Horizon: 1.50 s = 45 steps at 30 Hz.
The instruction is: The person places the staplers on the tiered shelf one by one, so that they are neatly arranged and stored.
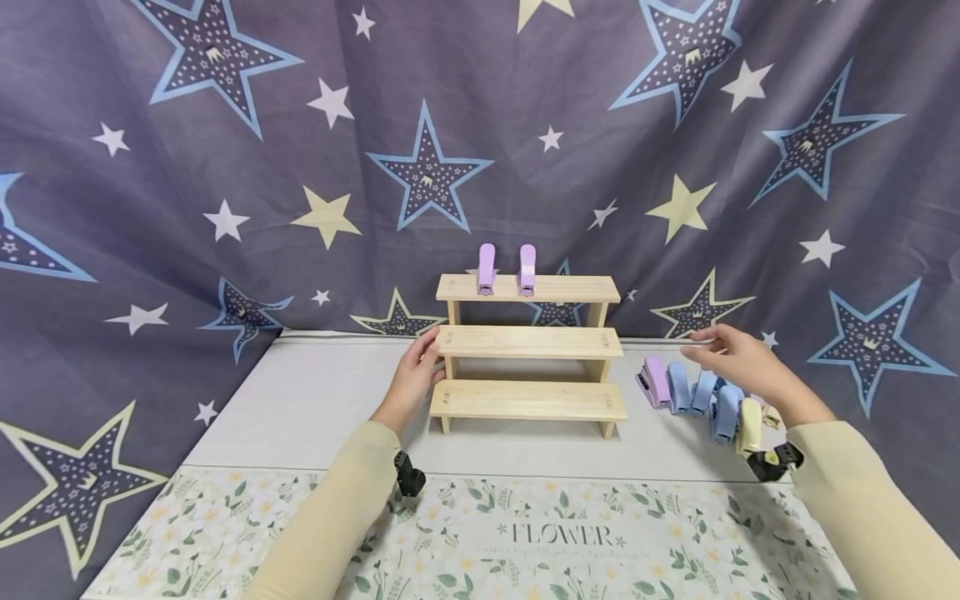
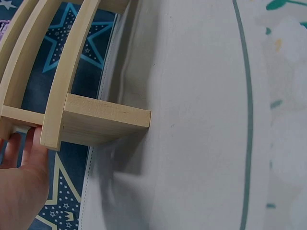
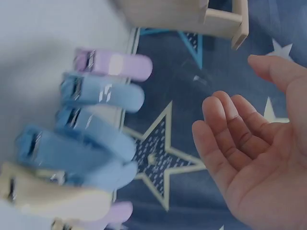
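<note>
A three-tier wooden step shelf point(image 1: 525, 400) stands in the middle of the table. My left hand point(image 1: 414, 375) grips the left end of its middle step, and in the left wrist view the fingers point(image 2: 36, 146) reach in behind the wood. Two purple staplers point(image 1: 486, 268) stand side by side on the top step. My right hand point(image 1: 738, 358) hovers above a group of staplers to the right, its fingers loosely bent with nothing in them. That group holds a purple stapler point(image 1: 656, 382), several blue staplers point(image 1: 678, 387) and a pale yellow stapler point(image 1: 748, 427), some overlapping.
A dark curtain point(image 1: 262, 192) with star prints hangs right behind the shelf. The table bears a white cover point(image 1: 300, 400), and a floral cloth point(image 1: 555, 542) lettered FLOWER lies along its front. Part of another purple stapler point(image 3: 115, 214) shows beneath the yellow one in the right wrist view.
</note>
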Tool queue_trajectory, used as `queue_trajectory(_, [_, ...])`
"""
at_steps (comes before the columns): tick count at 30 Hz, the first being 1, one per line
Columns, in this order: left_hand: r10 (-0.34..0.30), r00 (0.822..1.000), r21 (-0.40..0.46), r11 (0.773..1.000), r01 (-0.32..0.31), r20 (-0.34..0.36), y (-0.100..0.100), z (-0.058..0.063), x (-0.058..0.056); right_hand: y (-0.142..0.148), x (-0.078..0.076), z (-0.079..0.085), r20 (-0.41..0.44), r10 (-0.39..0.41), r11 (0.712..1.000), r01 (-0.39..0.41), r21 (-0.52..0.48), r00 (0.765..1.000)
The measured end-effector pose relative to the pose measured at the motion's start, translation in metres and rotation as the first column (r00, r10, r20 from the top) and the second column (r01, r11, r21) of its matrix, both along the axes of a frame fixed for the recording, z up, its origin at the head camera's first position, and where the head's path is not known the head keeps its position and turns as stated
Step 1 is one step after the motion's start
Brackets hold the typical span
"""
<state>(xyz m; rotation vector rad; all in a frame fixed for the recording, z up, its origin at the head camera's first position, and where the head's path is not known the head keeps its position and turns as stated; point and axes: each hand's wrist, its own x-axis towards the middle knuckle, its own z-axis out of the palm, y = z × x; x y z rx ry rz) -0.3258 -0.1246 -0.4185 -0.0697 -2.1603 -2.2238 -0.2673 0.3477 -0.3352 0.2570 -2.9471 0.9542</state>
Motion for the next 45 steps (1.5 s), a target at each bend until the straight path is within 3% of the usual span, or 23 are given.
queue_trajectory(6, [0.003,1.0,-0.004,1.0,-0.003,-0.001,0.001,0.0,-0.001,0.027,0.015,-0.015,0.015,-0.049,0.998,0.048,0.042,0.999])
queue_trajectory(19, [-0.007,1.0,-0.009,1.0,0.007,0.024,-0.001,0.001,-0.002,0.071,0.04,-0.059,0.051,-0.117,0.992,0.119,-0.044,0.992])
queue_trajectory(26, [-0.005,1.0,-0.008,1.0,0.005,0.009,0.0,0.0,-0.002,0.082,0.043,-0.08,0.097,-0.184,0.981,0.189,-0.045,0.978])
queue_trajectory(30, [0.0,1.0,-0.013,1.0,0.0,0.001,0.0,-0.001,-0.002,0.085,0.043,-0.092,0.133,-0.164,0.98,0.177,-0.092,0.978])
queue_trajectory(35, [-0.001,1.0,-0.009,1.0,0.001,-0.007,0.001,0.0,-0.001,0.085,0.047,-0.099,0.187,-0.127,0.976,0.157,-0.151,0.974])
queue_trajectory(45, [0.004,1.0,-0.005,1.0,-0.004,-0.005,0.0,0.0,-0.001,0.081,0.046,-0.099,0.252,-0.135,0.974,0.175,-0.143,0.958])
